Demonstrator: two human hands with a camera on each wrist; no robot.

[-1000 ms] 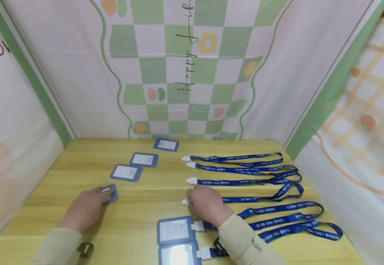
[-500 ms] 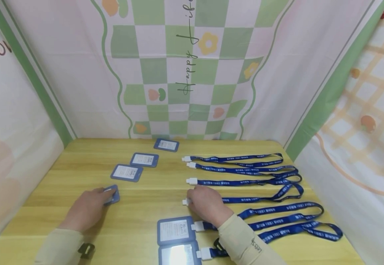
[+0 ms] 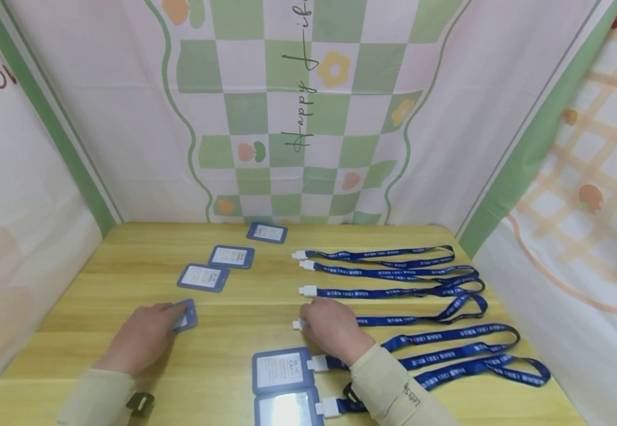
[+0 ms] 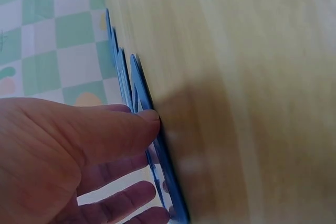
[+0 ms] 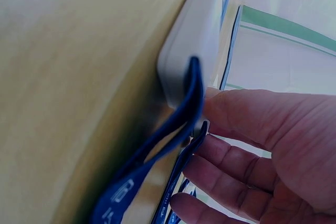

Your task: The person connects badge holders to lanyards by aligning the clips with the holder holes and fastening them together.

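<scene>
On the left of the head view, my left hand [image 3: 140, 337] pinches a blue badge holder [image 3: 190, 315] at the table surface, its fingers covering the left part. The left wrist view shows the thumb at the near edge of that badge holder [image 4: 167, 174] and the fingers beyond it. Right of centre, my right hand [image 3: 337, 331] pinches the white clip [image 3: 297, 325] of a navy lanyard [image 3: 393, 321]. Most of this clip is hidden under the fingers. Closer to the right wrist camera lies another white clip [image 5: 184, 51] with its strap, apart from the fingers.
Three blue badge holders, one of them the farthest badge holder [image 3: 267, 232], lie at the back left. Behind the right hand are three lanyards, including the rearmost lanyard [image 3: 383, 255]. In front, two badge holders, one upper [image 3: 283, 371], are joined to lanyards. Printed curtains [image 3: 297, 118] enclose the table.
My left hand has slid the badge holder a little to the right along the table, toward the lanyard clip. The right hand has stayed in place.
</scene>
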